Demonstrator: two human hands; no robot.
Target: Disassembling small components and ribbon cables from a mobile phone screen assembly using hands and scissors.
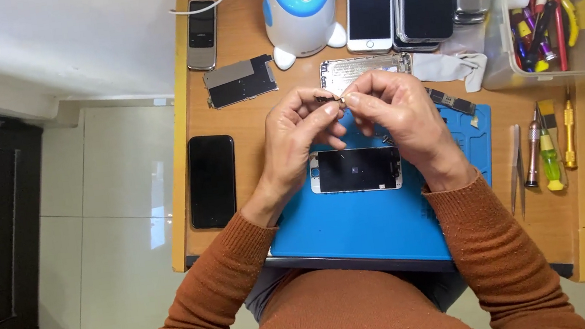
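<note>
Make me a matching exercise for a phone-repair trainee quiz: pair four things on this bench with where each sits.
Things:
1. phone screen assembly
2. black smartphone
3. screwdrivers
4. white and blue device

Places:
A. at the desk's back edge, beside a white smartphone
B. on the blue work mat, below both hands
C. on bare wood right of the mat
D. on bare wood left of the mat

Pairs: 1-B, 2-D, 3-C, 4-A
</note>
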